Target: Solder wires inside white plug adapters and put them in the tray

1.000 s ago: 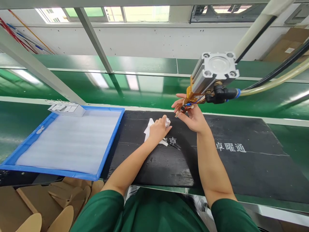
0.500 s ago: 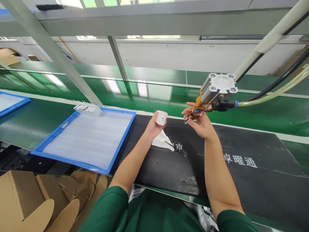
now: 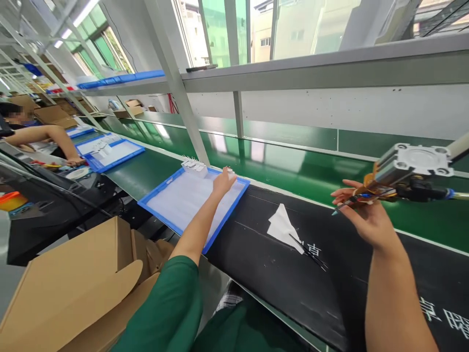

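My left hand (image 3: 223, 183) is closed on a small white block (image 3: 230, 173), above the far right part of a blue-framed tray (image 3: 190, 198). A row of white pieces (image 3: 195, 167) stands at that tray's back edge. My right hand (image 3: 361, 212) is wrapped round the orange lower part of a pneumatic tool (image 3: 373, 183), with its slim tip pointing down and left. Between my hands, a white cloth (image 3: 282, 224) lies on the black mat (image 3: 256, 244), and dark tweezers (image 3: 309, 252) rest partly over it.
Cardboard boxes (image 3: 84, 274) stand at the lower left. Further left, a person's arm (image 3: 54, 139) reaches to another blue-framed tray (image 3: 124, 152). A grey upright post (image 3: 183, 102) rises behind the near tray, and a shelf beam (image 3: 311, 73) crosses above the bench.
The view has swung left. My left hand has carried the white block from over the mat to over the tray. My right hand remains at the tool.
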### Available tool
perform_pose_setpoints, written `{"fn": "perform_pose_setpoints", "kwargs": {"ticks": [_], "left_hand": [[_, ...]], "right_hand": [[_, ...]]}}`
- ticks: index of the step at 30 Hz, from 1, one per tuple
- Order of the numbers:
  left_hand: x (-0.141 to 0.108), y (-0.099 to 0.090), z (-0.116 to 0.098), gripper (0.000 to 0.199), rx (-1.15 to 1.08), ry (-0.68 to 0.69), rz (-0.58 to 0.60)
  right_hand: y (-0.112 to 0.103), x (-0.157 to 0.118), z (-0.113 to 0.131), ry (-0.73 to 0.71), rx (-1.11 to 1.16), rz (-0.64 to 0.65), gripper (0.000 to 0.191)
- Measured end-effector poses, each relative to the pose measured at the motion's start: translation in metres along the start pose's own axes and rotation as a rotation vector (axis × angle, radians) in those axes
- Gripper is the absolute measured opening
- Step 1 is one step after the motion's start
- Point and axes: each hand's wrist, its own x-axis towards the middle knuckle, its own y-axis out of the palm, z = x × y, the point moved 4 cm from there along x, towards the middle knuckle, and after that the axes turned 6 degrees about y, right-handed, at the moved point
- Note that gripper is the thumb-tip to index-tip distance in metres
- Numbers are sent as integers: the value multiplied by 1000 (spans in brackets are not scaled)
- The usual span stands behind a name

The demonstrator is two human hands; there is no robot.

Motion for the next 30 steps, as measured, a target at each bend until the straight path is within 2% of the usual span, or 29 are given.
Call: {"fn": "perform_pose_setpoints", "kwargs": {"ticks": [3, 6, 12, 17, 20, 25, 30], "left_hand": [[15, 4, 40, 61, 27, -67, -31], [27, 9, 58, 60, 34, -86, -45], [39, 21, 66, 72, 47, -21, -42], [42, 26, 72, 79, 115, 24, -152], [49, 25, 78, 84, 148, -16, -164], [60, 16, 87, 86, 189, -76, -135], [66, 13, 98, 86, 204, -142, -165]], "right_hand": [[1, 0, 4, -7, -4, -14, 37], [3, 0, 8, 20, -6, -4, 30], [2, -2, 7, 47, -2, -21, 31], [1, -2, 5, 31, 15, -34, 28], [1, -2, 6, 29, 20, -31, 33], [1, -1, 6, 38, 17, -31, 31], [1, -1, 4, 51, 17, -30, 22]]}}
